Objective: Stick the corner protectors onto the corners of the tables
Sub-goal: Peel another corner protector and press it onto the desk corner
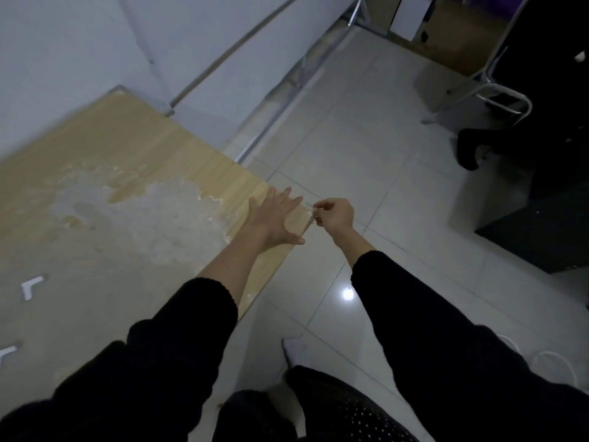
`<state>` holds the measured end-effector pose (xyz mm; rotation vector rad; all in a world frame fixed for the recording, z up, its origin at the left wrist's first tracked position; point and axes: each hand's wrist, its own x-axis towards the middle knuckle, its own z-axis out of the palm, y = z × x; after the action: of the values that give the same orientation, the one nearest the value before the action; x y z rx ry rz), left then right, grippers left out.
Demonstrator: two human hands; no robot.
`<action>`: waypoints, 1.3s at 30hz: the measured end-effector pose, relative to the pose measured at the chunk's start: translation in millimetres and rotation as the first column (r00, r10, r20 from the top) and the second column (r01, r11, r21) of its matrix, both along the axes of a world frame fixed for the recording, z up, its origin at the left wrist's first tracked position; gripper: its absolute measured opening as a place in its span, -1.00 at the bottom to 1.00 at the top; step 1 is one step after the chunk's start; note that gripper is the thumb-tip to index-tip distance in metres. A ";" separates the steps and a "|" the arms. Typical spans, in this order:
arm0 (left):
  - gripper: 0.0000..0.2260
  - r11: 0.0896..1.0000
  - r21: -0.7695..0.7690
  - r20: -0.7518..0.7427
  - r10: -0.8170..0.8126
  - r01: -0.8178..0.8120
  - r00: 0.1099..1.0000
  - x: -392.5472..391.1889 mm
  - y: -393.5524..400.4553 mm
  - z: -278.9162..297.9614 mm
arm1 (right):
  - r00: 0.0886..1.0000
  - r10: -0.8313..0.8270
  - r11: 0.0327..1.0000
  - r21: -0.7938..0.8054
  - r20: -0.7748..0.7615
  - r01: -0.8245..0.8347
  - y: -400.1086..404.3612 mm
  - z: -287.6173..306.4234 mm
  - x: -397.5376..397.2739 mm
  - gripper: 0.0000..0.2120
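No readable text or labels anywhere

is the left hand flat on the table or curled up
Flat: the left hand lies with fingers spread on the table near its corner, while the right hand pinches a small clear piece beside it.

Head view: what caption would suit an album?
Left hand flat on table; right hand pinches a clear corner protector at its corner.

Three corner protectors (pixel 32 287), one table (pixel 178 161)
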<state>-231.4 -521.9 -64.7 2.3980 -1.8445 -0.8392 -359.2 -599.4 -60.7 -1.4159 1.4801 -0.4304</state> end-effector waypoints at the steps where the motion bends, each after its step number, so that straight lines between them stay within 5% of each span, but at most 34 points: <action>1: -0.04 1.000 0.004 0.009 -0.004 0.003 1.000 -0.2 -0.5 0.4 | 1.000 0.017 1.000 0.001 -0.008 -0.017 -1.9 -0.8 -0.4 -0.88; 20: -0.25 0.999 -0.039 0.068 -0.034 0.037 0.997 -6.3 6.1 -0.1 | 0.996 0.024 0.999 -0.045 -0.088 -0.028 4.7 -8.2 6.0 -0.92; 25: -0.23 0.999 -0.030 0.057 -0.025 0.027 0.998 -6.6 2.2 1.2 | 0.999 0.052 0.998 -0.036 0.012 -0.052 14.7 -4.8 -7.7 -0.76; 30: -0.22 0.999 -0.036 0.057 -0.017 0.019 0.998 -6.8 2.5 2.4 | 0.993 0.103 0.983 -0.146 -0.062 -0.112 18.7 -3.3 -3.7 -0.82; 39: -0.22 0.996 -0.063 0.069 -0.059 0.064 0.996 -11.4 10.6 9.1 | 0.925 0.302 0.945 -0.052 -0.231 -0.322 11.2 12.8 -1.3 -0.77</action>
<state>-242.8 -511.3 -55.6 2.3701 -1.9468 -0.6983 -360.4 -588.2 -47.9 -1.7840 1.3853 -0.1435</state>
